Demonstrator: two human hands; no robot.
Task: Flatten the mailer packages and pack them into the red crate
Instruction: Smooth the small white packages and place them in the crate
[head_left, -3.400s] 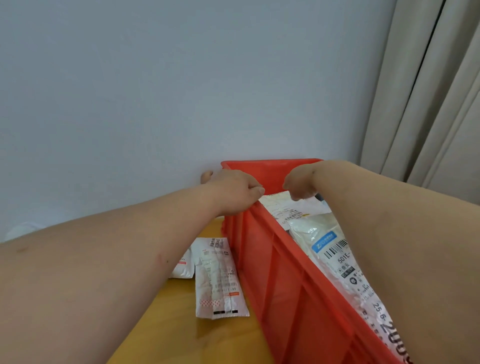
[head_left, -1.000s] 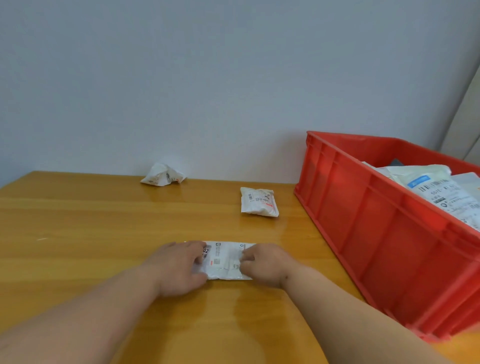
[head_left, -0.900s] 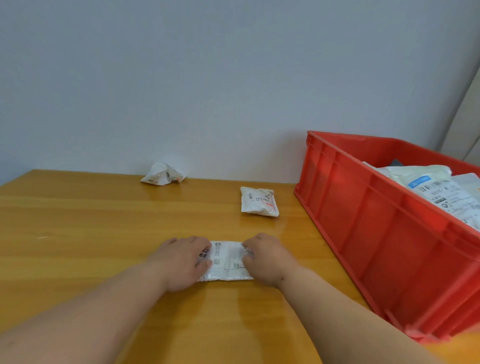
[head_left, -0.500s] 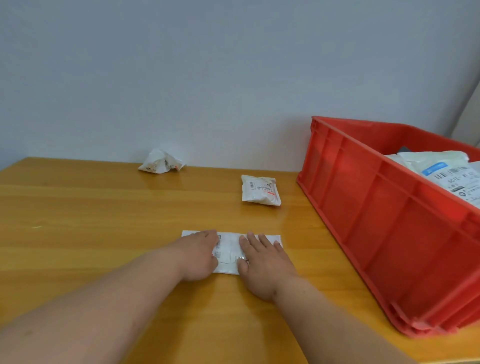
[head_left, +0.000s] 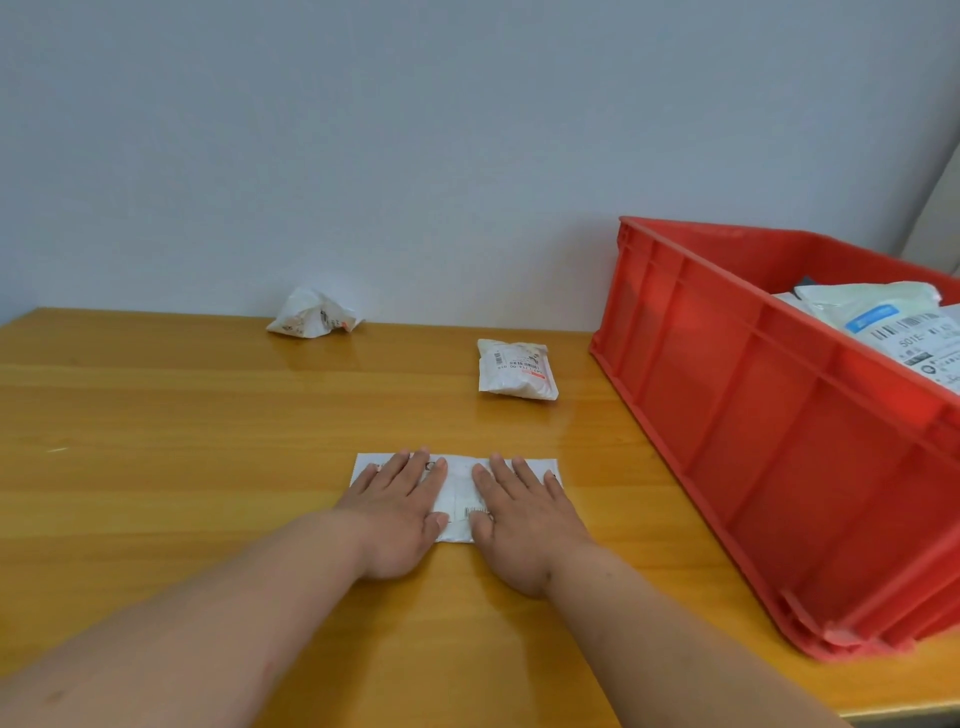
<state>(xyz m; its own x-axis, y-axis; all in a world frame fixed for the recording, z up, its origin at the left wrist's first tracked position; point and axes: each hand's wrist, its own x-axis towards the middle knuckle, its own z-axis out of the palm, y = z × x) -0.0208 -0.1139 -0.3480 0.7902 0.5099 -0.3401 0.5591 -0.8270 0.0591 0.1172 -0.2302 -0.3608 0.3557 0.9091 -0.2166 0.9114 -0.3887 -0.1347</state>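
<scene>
Now both hands, left hand (head_left: 397, 512) and right hand (head_left: 522, 519), press flat-fingered on the mailer (head_left: 457, 499), well apart from the red crate (head_left: 737, 415).

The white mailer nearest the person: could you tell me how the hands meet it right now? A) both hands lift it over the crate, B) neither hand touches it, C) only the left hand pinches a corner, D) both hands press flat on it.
D: the left hand and the right hand lie with straight fingers on the white mailer, which is flat on the wooden table.
</scene>
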